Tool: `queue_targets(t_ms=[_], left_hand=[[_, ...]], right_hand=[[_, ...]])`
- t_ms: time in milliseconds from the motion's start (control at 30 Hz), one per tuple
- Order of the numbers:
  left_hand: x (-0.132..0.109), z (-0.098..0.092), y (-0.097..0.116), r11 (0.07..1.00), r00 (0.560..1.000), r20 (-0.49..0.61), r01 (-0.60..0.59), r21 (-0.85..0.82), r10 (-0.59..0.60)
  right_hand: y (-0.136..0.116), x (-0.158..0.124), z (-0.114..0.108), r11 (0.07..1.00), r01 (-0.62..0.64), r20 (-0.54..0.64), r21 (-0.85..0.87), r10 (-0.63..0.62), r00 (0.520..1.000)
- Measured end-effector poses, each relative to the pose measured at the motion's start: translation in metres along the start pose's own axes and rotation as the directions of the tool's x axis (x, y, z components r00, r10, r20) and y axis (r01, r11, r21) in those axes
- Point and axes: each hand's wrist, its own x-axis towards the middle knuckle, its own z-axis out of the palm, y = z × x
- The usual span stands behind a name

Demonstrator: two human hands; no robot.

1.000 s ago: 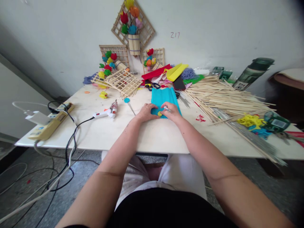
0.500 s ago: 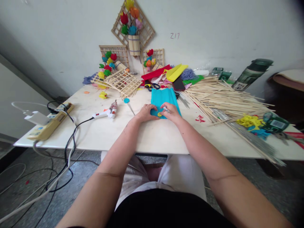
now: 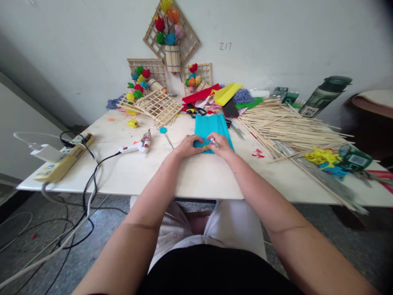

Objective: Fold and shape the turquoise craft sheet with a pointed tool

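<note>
A sheet of bright blue crepe paper (image 3: 211, 123) lies on the table in front of me. My left hand (image 3: 188, 146) rests on its left edge, index finger and thumb curved apart, the thumb pointing toward a small yellow piece (image 3: 205, 148) on the sheet. My right hand (image 3: 221, 146) is closed around a whitish pen (image 3: 214, 142), its fingertips low over the yellow piece, which they partly cover. The pen's tip is hidden. To the left of my left hand is a blue disc (image 3: 163, 130) on a thin stick.
Left are a glue gun (image 3: 144, 143) with a cable and a power strip (image 3: 61, 164). Behind the sheet lie scissors (image 3: 199, 111), a phone (image 3: 230, 109) and yellow paper (image 3: 227, 94). Wooden sticks (image 3: 285, 123) cover the right, near a leaning bottle (image 3: 325, 96). Lattice panels (image 3: 162, 108) stand behind.
My right fingertips have come slightly closer to the left thumb, and less of the yellow piece shows between them. Otherwise the hands stay in place on the blue sheet.
</note>
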Motion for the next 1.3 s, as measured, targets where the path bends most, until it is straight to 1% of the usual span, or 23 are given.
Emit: queue_targets(t_ms=[267, 367, 533, 633, 767, 867, 1000, 1100, 1233, 1300], left_hand=[[0.001, 0.0, 0.001, 1.0, 1.0, 0.009, -0.022, -0.015, 0.023], [0.002, 0.002, 0.002, 1.0, 1.0, -0.007, 0.021, 0.006, -0.021], [0.005, 0.01, 0.003, 0.99, 0.99, -0.054, 0.132, 0.053, -0.129], [0.005, 0.013, 0.004, 0.982, 0.985, -0.061, 0.168, 0.089, -0.163], [0.003, 0.013, 0.005, 0.976, 0.984, -0.053, 0.178, 0.125, -0.172], [0.003, 0.012, 0.006, 0.978, 0.986, -0.057, 0.161, 0.134, -0.154], [0.002, 0.012, 0.006, 0.98, 0.989, -0.052, 0.142, 0.136, -0.136], [0.002, 0.013, 0.008, 0.975, 0.985, -0.057, 0.172, 0.139, -0.166], [0.002, 0.015, 0.011, 0.973, 0.978, -0.091, 0.197, 0.122, -0.187], [0.001, 0.015, 0.012, 0.972, 0.977, -0.102, 0.2, 0.126, -0.188]], right_hand=[[0.001, 0.0, 0.001, 1.0, 0.014, -0.007, -0.015, -0.015, 1.0], [0.003, 0.001, 0.002, 1.0, 0.022, -0.01, -0.017, -0.022, 1.0], [0.004, 0.002, 0.003, 1.0, 0.016, 0.003, -0.006, -0.016, 1.0], [0.003, 0.002, 0.001, 1.0, 0.014, 0.012, -0.004, -0.014, 1.0], [0.0, 0.002, -0.005, 1.0, 0.012, 0.06, 0.022, -0.013, 0.998], [-0.001, 0.002, -0.008, 0.999, 0.004, 0.102, 0.044, -0.009, 0.995], [-0.002, 0.002, -0.009, 0.998, 0.006, 0.098, 0.064, -0.012, 0.995], [-0.002, 0.001, -0.009, 0.998, 0.013, 0.097, 0.065, -0.019, 0.995], [-0.002, 0.001, -0.009, 0.997, 0.019, 0.1, 0.077, -0.027, 0.995], [-0.002, 0.001, -0.009, 0.993, -0.007, 0.1, 0.116, -0.005, 0.995]])
